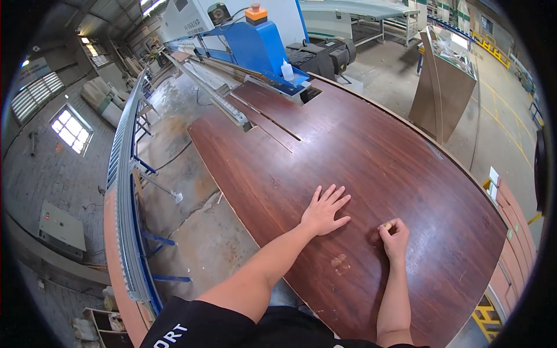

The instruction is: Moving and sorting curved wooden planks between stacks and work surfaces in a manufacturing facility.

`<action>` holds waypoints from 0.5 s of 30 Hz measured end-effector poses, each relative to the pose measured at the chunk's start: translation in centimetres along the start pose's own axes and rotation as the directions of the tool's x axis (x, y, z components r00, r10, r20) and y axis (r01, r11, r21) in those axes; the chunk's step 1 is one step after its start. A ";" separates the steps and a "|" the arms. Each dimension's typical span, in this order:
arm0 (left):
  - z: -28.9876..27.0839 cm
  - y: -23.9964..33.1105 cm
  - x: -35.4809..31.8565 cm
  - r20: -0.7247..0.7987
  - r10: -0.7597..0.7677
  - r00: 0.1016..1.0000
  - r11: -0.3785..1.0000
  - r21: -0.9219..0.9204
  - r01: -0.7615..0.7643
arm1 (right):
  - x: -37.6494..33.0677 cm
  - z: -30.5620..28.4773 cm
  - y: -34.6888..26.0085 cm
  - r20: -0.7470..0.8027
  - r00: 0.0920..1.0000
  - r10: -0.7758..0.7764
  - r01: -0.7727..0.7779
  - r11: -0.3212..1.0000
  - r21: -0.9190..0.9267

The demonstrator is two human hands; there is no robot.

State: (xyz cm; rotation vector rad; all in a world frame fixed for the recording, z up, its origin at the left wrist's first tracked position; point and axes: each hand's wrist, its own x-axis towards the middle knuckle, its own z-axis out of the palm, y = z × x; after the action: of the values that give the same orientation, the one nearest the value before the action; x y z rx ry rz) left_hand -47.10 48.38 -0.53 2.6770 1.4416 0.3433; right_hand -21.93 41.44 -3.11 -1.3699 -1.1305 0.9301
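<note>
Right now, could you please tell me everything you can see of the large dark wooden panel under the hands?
The wooden panel is a large, flat, reddish-brown sheet with a glossy wood-grain face and a paler edge. It lies flat, its far end running up to the blue machine. A few pale marks show near its near end. The left hand rests flat on it, fingers spread; the right hand presses on it, curled.

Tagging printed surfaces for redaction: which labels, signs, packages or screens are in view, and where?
Grey control box: left wall, rectangular, small red and green lights.
White bottle: on blue machine, small, plastic.
White plate: right edge beside dark wood panel, small rectangle.
Yellow floor markings: lower right, striped.
No screens visible.
</note>
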 end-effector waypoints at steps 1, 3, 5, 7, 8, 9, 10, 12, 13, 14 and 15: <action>0.0 0.0 0.0 -0.001 0.003 1.000 1.000 -0.003 -0.003 | 0.0 0.0 0.1 -0.003 1.000 0.000 0.000 1.000 -0.003; 0.1 0.0 0.0 0.012 -0.006 1.000 1.000 0.018 0.006 | 0.1 0.3 0.0 -0.018 0.999 -0.044 0.045 0.998 0.044; 0.0 -0.2 -0.1 0.017 -0.009 1.000 1.000 0.018 0.008 | 0.1 0.4 -0.4 -0.014 0.999 -0.038 0.038 0.999 0.035; 0.0 -0.2 -0.1 0.022 -0.013 1.000 1.000 0.020 0.012 | 0.1 0.7 -1.0 -0.009 0.999 -0.031 0.031 0.999 0.029; 0.1 -0.3 -0.1 0.018 -0.013 1.000 1.000 0.025 0.013 | 0.0 0.8 -1.4 -0.005 0.999 -0.052 0.052 0.998 0.042; 0.1 -0.3 -0.1 0.014 -0.014 1.000 0.999 0.030 0.014 | 0.0 0.9 -1.6 0.000 0.997 -0.073 0.073 0.996 0.056; 0.2 -0.2 -0.1 0.015 -0.011 1.000 1.000 0.028 0.010 | 0.0 0.8 -1.5 -0.004 0.997 -0.072 0.072 0.996 0.053; 0.2 -0.1 0.0 0.014 -0.010 1.000 1.000 0.024 0.010 | 0.0 0.5 -1.1 -0.025 0.995 -0.093 0.095 0.994 0.051; 0.2 0.0 0.1 0.016 -0.004 1.000 1.000 0.021 0.003 | 0.0 0.5 -0.9 -0.032 0.995 -0.091 0.093 0.995 0.048; 0.2 0.0 0.1 0.017 -0.007 1.000 1.000 0.025 0.007 | 0.1 0.4 -0.8 -0.024 0.993 -0.114 0.115 0.993 0.035; 0.2 -0.1 0.1 0.017 -0.010 1.000 1.000 0.028 0.009 | 0.1 0.4 -0.7 -0.016 0.991 -0.136 0.137 0.990 0.022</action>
State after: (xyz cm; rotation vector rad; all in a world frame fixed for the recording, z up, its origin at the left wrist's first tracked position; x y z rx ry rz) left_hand -47.05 48.49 -0.69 2.6870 1.4649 0.3009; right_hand -22.38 41.66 -2.43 -1.2621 -1.1831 0.8308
